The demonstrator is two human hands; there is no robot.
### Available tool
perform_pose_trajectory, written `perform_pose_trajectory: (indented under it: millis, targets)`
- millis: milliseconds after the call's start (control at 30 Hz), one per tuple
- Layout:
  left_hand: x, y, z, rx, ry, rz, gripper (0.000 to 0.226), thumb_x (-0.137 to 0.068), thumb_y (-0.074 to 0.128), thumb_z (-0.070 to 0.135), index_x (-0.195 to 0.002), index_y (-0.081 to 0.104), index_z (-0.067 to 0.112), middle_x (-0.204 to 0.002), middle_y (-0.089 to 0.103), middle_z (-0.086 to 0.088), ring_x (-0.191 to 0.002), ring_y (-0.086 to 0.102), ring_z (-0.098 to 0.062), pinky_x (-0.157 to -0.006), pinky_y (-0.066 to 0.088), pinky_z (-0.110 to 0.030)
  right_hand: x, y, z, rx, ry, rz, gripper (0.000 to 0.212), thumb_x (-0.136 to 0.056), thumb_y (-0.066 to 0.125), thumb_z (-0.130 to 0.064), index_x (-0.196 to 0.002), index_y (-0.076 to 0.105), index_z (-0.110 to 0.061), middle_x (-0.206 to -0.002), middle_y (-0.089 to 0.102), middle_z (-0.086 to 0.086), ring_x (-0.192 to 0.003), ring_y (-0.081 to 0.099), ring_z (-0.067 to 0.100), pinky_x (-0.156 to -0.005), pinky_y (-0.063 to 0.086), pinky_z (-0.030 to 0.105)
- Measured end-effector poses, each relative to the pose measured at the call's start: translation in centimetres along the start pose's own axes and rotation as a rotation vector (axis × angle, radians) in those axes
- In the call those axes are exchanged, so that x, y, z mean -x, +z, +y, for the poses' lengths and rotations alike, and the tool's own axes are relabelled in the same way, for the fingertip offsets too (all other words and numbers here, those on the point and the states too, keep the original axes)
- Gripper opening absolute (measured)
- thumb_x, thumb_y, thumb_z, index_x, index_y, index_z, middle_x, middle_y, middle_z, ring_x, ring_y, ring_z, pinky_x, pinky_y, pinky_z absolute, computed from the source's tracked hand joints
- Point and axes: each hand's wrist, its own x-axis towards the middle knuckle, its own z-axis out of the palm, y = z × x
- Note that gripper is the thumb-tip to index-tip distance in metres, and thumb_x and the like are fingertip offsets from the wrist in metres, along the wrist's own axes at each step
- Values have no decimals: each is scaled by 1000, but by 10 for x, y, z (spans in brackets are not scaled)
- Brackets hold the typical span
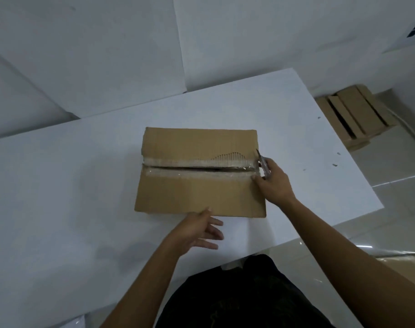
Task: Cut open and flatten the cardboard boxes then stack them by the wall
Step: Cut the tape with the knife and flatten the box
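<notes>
A: Head view. Where's the box?

B: Cardboard box (199, 172) flat on the white table (83, 185), centre. Top seam taped, a dark gap showing along it.

A: Right hand?

B: Right hand (274, 183) closed round a knife (263, 165) at the seam's right end, blade tip pointing up past the box edge, thumb on the near flap.

A: Left?

B: Left hand (197, 229) open, fingers spread, fingertips touching the box's near edge, holding nothing.

A: Beyond the knife hand?

B: Flattened boxes (356, 114) on the floor by the wall.

No readable text, labels or numbers anywhere.
</notes>
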Motion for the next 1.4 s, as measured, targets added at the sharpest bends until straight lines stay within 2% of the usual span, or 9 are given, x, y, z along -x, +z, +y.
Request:
perform_pose_trajectory:
  millis: [167, 267, 400, 500, 567, 633, 900, 1133, 1400]
  targets:
    - [13, 34, 46, -417, 107, 15, 32, -104, 47, 30, -95, 70, 9, -89, 76, -7, -81, 73, -12, -64, 59, -28, -9, -16, 6, -18, -53, -89, 46, -96, 58, -21, -141, 49, -26, -127, 61, -6, -110, 57, 16, -84, 46, 31]
    - [-1, 50, 82, -482, 412, 290, 20, -103, 51, 27, -93, 68, 22, -90, 72, 6, -82, 68, -4, -60, 47, -12, -8, -32, 16, -179, 89, -162, 33, -99, 56, -29, -130, 49, -21, -113, 65, -1, -93, 68, 19, -59, 54, 31]
    - [-38, 69, 133, -625, 640, 621, 17, -94, 56, 25, -109, 63, 18, -102, 60, 6, -88, 58, -2, -69, 42, -6, -6, -57, 37, -334, 188, -201, 26, -104, 46, -35, -113, 52, -11, -93, 67, 14, -71, 74, 27, -56, 56, 32]
    - [-72, 83, 172, -919, 483, 654, 57, -91, 54, 43, -138, 44, 11, -141, 42, -12, -130, 44, -30, -112, 35, -45, -9, -67, 48, -258, 154, -284, 29, -104, 44, -36, -101, 59, -12, -81, 67, 12, -63, 73, 22, -56, 56, 30]
    - [-90, 90, 188, -1170, 277, 634, 89, -90, 47, 65, -153, 22, 7, -158, 27, -17, -147, 23, -35, -121, 10, -57, -15, -70, 52, -170, 119, -310, 29, -104, 43, -35, -98, 62, -14, -76, 69, 7, -58, 70, 16, -56, 54, 28]
    - [-105, 95, 192, -1277, 173, 634, 106, -84, 46, 76, -156, 10, 8, -161, 23, -16, -150, 16, -33, -120, 0, -60, -23, -69, 53, -115, 85, -314, 29, -103, 44, -36, -95, 63, -14, -74, 71, 4, -56, 68, 12, -60, 54, 30]
    - [-114, 88, 179, -1280, 243, 655, 81, -96, 33, 55, -159, 8, 11, -166, 9, -13, -154, 5, -26, -120, -8, -59, -46, -61, 42, -82, 23, -370, 32, -104, 44, -38, -95, 61, -12, -77, 71, 3, -64, 61, 11, -66, 47, 31]
    - [-110, 85, 186, -1314, 214, 627, 77, -100, 30, 54, -159, 5, 11, -166, 8, -11, -153, 11, -29, -121, -5, -58, -53, -56, 34, -64, -56, -422, 25, -106, 42, -34, -95, 58, -17, -82, 65, 0, -63, 58, 7, -60, 42, 25]
    - [-109, 86, 185, -1356, 206, 622, 77, -101, 29, 54, -159, 3, 11, -166, 8, -11, -153, 13, -29, -121, -3, -57, -59, -58, 35, 6, -82, -396, 25, -105, 42, -37, -97, 58, -20, -87, 69, 5, -66, 60, 17, -62, 47, 32]
